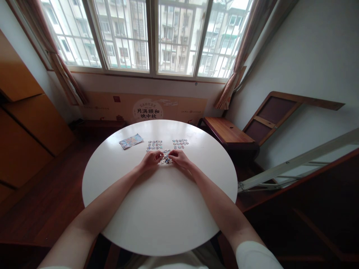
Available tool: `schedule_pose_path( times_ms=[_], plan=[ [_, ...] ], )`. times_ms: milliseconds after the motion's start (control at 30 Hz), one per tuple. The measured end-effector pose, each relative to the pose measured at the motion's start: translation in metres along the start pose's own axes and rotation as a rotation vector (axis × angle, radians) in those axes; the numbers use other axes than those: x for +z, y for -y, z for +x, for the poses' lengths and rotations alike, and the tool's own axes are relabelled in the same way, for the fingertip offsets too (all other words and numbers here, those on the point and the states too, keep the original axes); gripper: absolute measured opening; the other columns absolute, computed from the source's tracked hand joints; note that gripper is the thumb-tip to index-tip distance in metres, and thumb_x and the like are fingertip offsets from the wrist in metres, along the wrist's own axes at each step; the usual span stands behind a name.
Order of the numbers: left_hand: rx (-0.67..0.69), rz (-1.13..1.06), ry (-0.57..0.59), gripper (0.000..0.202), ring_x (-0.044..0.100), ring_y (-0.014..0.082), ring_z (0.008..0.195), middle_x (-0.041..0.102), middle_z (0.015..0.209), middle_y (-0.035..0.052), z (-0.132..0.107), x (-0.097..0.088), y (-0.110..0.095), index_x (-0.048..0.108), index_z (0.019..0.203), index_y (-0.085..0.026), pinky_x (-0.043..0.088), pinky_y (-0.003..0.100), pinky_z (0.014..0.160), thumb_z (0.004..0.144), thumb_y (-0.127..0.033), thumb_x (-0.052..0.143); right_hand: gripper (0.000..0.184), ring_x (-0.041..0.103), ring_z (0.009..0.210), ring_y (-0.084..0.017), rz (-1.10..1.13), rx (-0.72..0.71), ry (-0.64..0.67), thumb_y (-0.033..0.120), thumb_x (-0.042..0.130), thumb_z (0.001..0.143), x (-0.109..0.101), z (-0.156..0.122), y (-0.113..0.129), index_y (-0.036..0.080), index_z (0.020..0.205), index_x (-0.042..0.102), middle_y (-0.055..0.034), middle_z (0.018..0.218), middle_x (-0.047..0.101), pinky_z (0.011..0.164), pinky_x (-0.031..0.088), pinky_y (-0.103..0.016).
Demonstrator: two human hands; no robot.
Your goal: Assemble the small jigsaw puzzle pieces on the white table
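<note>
A small heap of loose jigsaw puzzle pieces (167,161) lies on the white round table (165,209), between my two hands. My left hand (152,158) is at the heap's left side, thumb and fingers curled together in a pinch. From the right, my right hand (179,157) reaches over the heap's edge, its fingertips also drawn together. Whatever either pinch holds is too small to make out. Beyond my left hand, puzzle pieces (155,144) are laid out in rows. A second set of rows of puzzle pieces (180,142) lies beyond my right hand.
A colourful printed sheet (131,141) lies at the table's far left. Past the table, a printed cardboard panel (117,108) leans below the barred window (151,37). A wooden side table (227,130) stands at the right, near a metal ladder-like frame (280,172).
</note>
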State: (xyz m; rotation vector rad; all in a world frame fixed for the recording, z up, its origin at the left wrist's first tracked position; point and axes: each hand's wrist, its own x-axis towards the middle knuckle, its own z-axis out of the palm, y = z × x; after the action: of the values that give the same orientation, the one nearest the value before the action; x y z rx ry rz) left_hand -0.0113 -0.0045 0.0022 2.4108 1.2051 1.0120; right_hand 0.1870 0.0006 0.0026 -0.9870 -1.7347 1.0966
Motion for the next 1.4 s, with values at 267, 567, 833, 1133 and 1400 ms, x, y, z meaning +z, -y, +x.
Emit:
schedule_pose_path(
  times_ms=[267,567,833,1133,1400],
  plan=[
    [0.002,-0.033,-0.017,0.020,0.049,0.0063,0.050,0.060,0.058,-0.0021,0.0002,0.0007,0.0000,0.065,0.081,-0.015,0.037,0.017,0.054,0.083,-0.030,0.052,0.026,0.051,0.055,-0.010,0.014,0.017,-0.011,0.036,0.067,0.065,-0.0004,0.0002,0.0014,0.012,0.076,0.063,-0.0013,0.063,0.060,0.053,0.040,-0.023],
    [-0.016,-0.044,-0.026,0.020,0.050,0.0068,0.051,0.060,0.057,-0.0021,0.0002,0.0004,0.0004,0.066,0.082,-0.016,0.038,0.017,0.054,0.083,-0.030,0.052,0.030,0.052,0.053,-0.010,0.066,0.025,-0.018,0.038,0.070,0.062,-0.0004,-0.0008,0.0036,0.012,0.076,0.065,-0.0022,0.063,0.062,0.049,0.039,-0.022],
    [-0.020,-0.038,-0.029,0.020,0.050,0.0072,0.051,0.061,0.057,-0.0015,0.0006,0.0002,0.0009,0.066,0.083,-0.016,0.038,0.017,0.054,0.082,-0.030,0.052,0.034,0.051,0.049,-0.010,0.077,0.049,-0.059,0.041,0.072,0.059,0.0009,0.0012,0.0014,0.012,0.074,0.066,-0.0020,0.059,0.061,0.046,0.039,-0.023],
    [-0.019,-0.054,-0.025,0.020,0.049,0.0067,0.050,0.060,0.056,-0.0020,0.0005,0.0004,0.0011,0.066,0.082,-0.016,0.038,0.017,0.053,0.082,-0.030,0.052,0.032,0.050,0.049,-0.010,0.075,0.048,-0.052,0.040,0.072,0.058,0.0006,0.0026,-0.0012,0.012,0.071,0.066,-0.0012,0.055,0.060,0.047,0.039,-0.023],
    [-0.032,-0.070,-0.026,0.019,0.050,0.0066,0.048,0.059,0.055,-0.0027,0.0004,-0.0003,-0.0009,0.065,0.081,-0.016,0.038,0.016,0.052,0.082,-0.029,0.052,0.030,0.050,0.048,-0.010,0.058,0.019,-0.044,0.039,0.072,0.060,0.0010,0.0010,0.0022,0.012,0.071,0.065,-0.0003,0.054,0.059,0.047,0.039,-0.023]
  ],
)
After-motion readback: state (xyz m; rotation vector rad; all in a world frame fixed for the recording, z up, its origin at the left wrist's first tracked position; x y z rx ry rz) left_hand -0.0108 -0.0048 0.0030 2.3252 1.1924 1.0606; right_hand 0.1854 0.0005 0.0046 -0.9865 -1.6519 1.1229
